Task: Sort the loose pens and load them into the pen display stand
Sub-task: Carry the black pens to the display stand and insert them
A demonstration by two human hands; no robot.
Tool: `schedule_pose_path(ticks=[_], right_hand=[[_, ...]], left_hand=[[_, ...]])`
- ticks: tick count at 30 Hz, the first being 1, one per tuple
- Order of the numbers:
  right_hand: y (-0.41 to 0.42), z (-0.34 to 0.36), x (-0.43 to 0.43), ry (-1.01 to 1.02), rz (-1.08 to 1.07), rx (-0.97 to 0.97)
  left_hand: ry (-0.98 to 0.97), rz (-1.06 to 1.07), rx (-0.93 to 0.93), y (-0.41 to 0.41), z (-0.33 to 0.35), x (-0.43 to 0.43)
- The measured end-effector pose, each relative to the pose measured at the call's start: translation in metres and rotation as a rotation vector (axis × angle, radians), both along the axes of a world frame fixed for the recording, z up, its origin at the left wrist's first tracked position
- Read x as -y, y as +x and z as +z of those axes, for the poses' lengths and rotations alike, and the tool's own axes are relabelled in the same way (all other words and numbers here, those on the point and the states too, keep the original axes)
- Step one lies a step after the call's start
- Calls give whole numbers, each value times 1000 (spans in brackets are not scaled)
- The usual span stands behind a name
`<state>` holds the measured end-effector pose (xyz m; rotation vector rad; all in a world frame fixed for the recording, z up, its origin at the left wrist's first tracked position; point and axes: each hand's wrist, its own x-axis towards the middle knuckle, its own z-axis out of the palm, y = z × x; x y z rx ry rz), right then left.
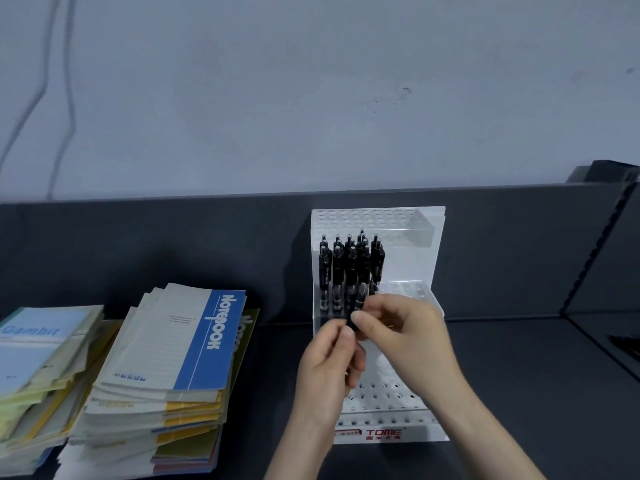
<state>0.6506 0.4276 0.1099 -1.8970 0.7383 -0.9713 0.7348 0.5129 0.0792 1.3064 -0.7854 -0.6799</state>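
A white and clear acrylic pen display stand [391, 400] sits on the dark grey tabletop [519, 393], its back against a dark partition [173, 244]. The stand is stepped, with perforated shelves one above another and a red "TOME" label [382, 434] along its front edge. A cluster of standing pens [349, 268], all black with clear lower barrels, fills the left part of the middle shelf, upright and packed close together; the holes to their right and those of the top and bottom shelves show no pens

Both hands meet in front of the stand, over its lower shelves. The left hand [329, 368] comes up from below with its fingers curled round a black pen [352, 322], whose upper end pokes out above the fist; whether more than 1 pen is inside that grip cannot be told. The right hand [408, 334] reaches in from the right, and its thumb and forefinger pinch the exposed upper end of the same black pen, just beneath the bases of the standing pens

To the left of the stand, well apart from it, lie 2 untidy stacks of notebooks: the nearer one topped by a blue and cream "Notebook" cover [194, 341], the farther one at the picture's left edge topped by a pale blue "Gambit" cover [34, 341]. Above the partition is a pale wall [311, 98] with 2 cables [65, 98] hanging down at the left
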Motion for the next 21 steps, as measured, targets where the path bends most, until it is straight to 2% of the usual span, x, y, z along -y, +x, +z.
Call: schedule_pose_path(ticks=[4, 7, 10, 12, 14, 21], right_hand=[[-1, 0, 2, 76, -37, 94], [-6, 15, 9, 99, -114, 256], [-15, 36, 25, 40, -258, 436], [-17, 46, 33, -77, -323, 418], [-14, 48, 36, -171, -337, 354], [4, 35, 42, -331, -344, 59]], left_hand=[[33, -23, 51, 2, -2, 2], [92, -12, 129, 6, -5, 1], [233, 120, 397, 17, -13, -4], [354, 223, 650, 22, -14, -8], [412, 259, 786, 23, -12, -10], [430, 245, 832, 21, -13, -10]])
